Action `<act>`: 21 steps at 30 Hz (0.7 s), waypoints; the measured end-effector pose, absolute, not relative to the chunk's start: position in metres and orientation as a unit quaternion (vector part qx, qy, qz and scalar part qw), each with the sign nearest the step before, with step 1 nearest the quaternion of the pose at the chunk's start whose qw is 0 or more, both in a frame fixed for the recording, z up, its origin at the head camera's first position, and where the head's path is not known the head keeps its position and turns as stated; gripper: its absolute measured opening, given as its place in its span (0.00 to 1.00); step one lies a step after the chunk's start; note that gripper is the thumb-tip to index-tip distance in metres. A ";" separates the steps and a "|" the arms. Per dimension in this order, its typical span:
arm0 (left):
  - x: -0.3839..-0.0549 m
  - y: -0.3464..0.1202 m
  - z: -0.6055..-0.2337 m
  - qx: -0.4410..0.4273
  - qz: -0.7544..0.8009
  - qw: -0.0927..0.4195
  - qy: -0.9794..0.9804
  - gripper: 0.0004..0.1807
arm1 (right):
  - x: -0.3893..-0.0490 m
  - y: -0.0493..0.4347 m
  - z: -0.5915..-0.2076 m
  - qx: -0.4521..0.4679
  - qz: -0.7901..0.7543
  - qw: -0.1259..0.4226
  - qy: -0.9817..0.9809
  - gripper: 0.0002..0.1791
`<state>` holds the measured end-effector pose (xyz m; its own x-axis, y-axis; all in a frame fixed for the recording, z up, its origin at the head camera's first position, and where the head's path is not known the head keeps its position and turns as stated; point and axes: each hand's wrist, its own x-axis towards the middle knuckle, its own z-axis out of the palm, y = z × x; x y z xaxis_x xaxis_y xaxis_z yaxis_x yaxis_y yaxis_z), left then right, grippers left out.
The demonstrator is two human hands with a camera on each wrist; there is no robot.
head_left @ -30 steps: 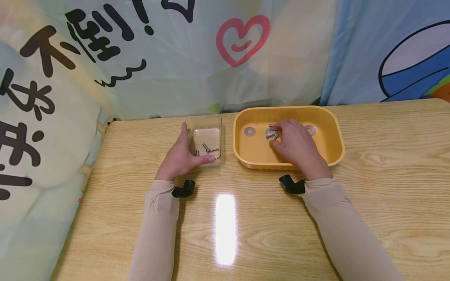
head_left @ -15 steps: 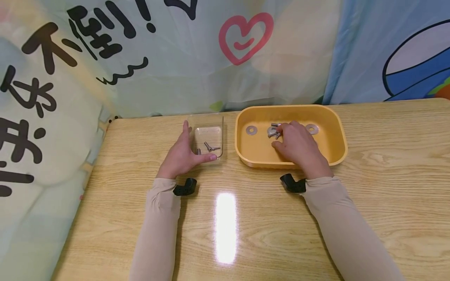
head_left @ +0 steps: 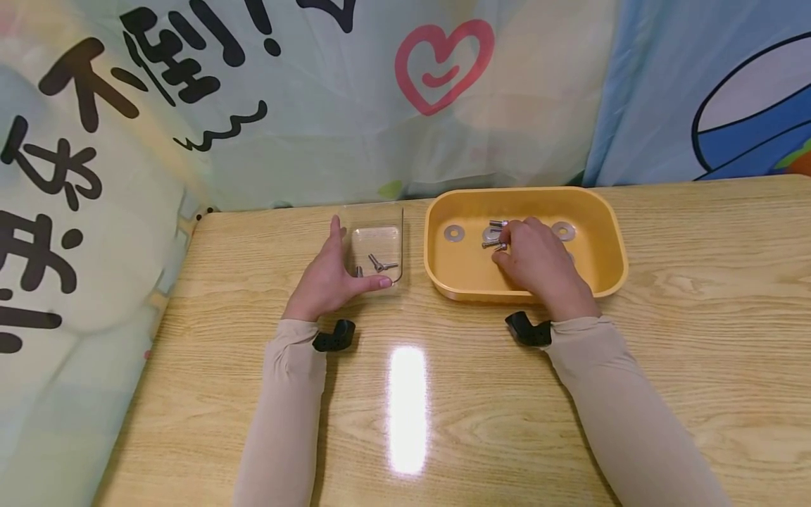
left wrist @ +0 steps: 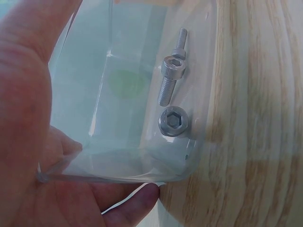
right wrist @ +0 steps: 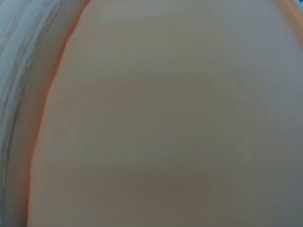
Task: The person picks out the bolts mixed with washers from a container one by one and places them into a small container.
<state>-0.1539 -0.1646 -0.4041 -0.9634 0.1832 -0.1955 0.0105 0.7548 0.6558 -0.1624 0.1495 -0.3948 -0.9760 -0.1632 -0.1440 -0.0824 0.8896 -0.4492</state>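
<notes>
My left hand (head_left: pixel 324 282) grips a clear plastic box (head_left: pixel 402 243) from its left side, thumb along the near edge. Several silver socket-head bolts (left wrist: pixel 173 67) lie on the box floor; the left wrist view shows fingers wrapped below its wall. My right hand (head_left: pixel 540 262) reaches into a yellow tray (head_left: pixel 462 291), thumb and fingertips right at a small group of silver bolts (head_left: pixel 491 244). Whether it pinches one of them I cannot tell. A flat washer (head_left: pixel 491 234) lies among these bolts, partly covered. Blurred, plain tan surface fills most of the right wrist view.
Inside the tray, one washer (head_left: pixel 453 233) lies at the left and another washer (head_left: pixel 563 231) at the right, beyond my hand. Box and tray stand side by side near the back of the wooden table (head_left: pixel 481 408). A printed cloth (head_left: pixel 329 155) hangs behind them.
My right fingertips have shifted slightly among the bolts, and the bolts have moved a little. The left hand stays on the box. The head view has tilted slightly.
</notes>
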 end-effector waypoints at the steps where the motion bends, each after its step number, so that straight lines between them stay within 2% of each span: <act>1: -0.154 -0.165 -0.404 0.052 0.345 0.125 0.929 0.78 | -0.162 0.149 -0.395 -0.062 -0.227 0.090 0.968 0.14; 21: -0.153 -0.164 -0.403 0.049 0.354 0.126 0.926 0.78 | -0.165 0.148 -0.396 -0.041 -0.231 0.117 0.965 0.06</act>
